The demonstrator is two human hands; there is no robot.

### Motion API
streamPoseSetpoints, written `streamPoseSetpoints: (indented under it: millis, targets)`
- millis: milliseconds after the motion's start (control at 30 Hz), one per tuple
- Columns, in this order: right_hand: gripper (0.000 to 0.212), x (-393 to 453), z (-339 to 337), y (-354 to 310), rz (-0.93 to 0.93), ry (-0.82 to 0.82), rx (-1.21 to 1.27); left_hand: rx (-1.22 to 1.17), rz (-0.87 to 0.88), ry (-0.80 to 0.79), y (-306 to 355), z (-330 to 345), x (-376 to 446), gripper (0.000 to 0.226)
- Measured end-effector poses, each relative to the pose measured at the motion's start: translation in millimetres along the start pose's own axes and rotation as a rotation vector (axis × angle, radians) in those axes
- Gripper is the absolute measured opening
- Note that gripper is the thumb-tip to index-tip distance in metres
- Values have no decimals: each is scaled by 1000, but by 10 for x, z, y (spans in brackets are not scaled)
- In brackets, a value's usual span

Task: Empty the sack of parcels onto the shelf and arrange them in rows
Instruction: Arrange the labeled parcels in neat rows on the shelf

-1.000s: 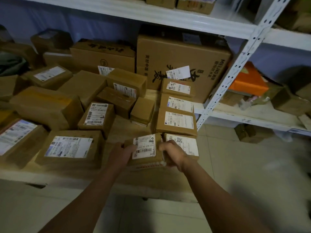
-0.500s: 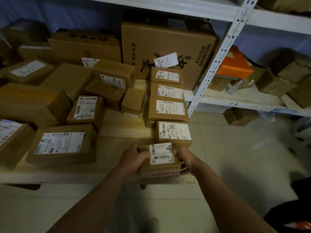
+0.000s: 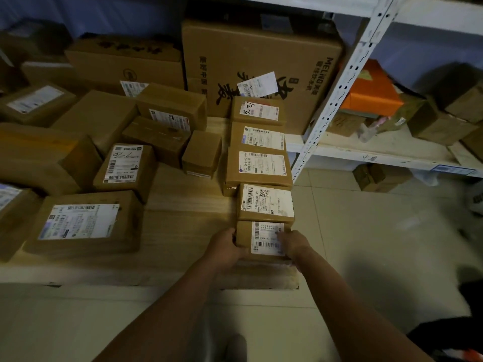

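Up front, at the near edge of the wooden shelf (image 3: 183, 226), a small parcel (image 3: 244, 235) is held from both sides — the left hand (image 3: 226, 248) is curled round its left end, the right hand (image 3: 295, 244) round its right, with fingertips laid on its white barcode label. Each grip is closed on that parcel. It is set just below a second parcel (image 3: 265, 202), whose label is printed with a QR code and "538-538008-007". Behind that, a third parcel (image 3: 258, 165) is marked "502 303 00 044", a fourth (image 3: 258, 137) carries only fine print too small to be read, and a fifth (image 3: 257, 111) is hand-marked "12-10". The five are ranged in one column toward a big carton (image 3: 261, 48) printed "MELING" beside large black Chinese characters. To the left, a labelled box (image 3: 125, 165) is hand-marked "7-10", and loose boxes are heaped round it. On the right-hand shelf an orange box (image 3: 368, 92) is seen.
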State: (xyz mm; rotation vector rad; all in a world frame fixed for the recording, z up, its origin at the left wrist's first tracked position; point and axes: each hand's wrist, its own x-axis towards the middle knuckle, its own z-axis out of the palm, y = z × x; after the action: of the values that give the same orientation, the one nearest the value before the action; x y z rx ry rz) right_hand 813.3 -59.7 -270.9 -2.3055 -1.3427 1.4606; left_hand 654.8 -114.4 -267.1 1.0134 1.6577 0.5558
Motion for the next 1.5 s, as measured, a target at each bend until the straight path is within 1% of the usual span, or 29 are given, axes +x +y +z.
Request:
streamPoseSetpoints:
  millis: [67,100,167,200,233,267,333,400,467,567,667,767,867,967,1067,1133,1200,1300,1367,1500]
  targets:
    - [38,51,-43,-20,10,-18,35,3,-16,-8,15,-37,39,42]
    - [41,63,-66,-32,3,32,57,0,-18,-6,24,-65,54,39]
    - [49,63,-158,-96,-38,263,85,-26,-11,35,49,-129,93,28]
    - [50,37,-219,-157,-84,375,115,-14,-6,76,65,-167,117,23]
    - [46,19,-265,-228,-136,440,145,24,-5,133,86,-213,143,18]
    - [39,-13,-294,-318,-187,450,161,67,-3,195,115,-261,163,15]
    - [28,-52,-298,-507,-268,368,148,111,13,285,194,-361,185,10]
    - [30,-71,-241,-702,-323,275,120,106,33,320,275,-471,194,8]
    - [33,-81,-137,-877,-367,172,129,86,42,334,340,-601,173,14]
    - [18,-108,32,-1096,-383,24,151,73,47,340,377,-813,183,20]
    - [12,-96,166,-1300,-395,-63,191,43,1,390,369,-1054,250,29]
    - [14,-65,261,-1538,-425,-78,177,37,-23,410,382,-1354,353,38]
    - [14,28,373,-1821,-451,-65,145,95,4,416,427,-1714,508,34]
    - [36,158,525,-2173,-425,-57,147,90,-10,438,467,-2095,704,36]
    - [47,290,706,-2546,-409,-50,123,45,-34,457,460,-2505,947,39]
    - [48,397,821,-2796,-411,-24,118,26,-40,447,469,-2785,1123,37]
    - [48,487,914,-3012,-395,2,117,3,-30,437,498,-3043,1296,40]
    - [55,628,1002,-3238,-351,33,142,19,-24,424,559,-3345,1574,44]
    - [59,721,1018,-3328,-317,48,131,48,-12,424,596,-3485,1775,42]
    - [61,910,976,-3438,-310,67,114,141,-9,474,735,-3605,2099,35]
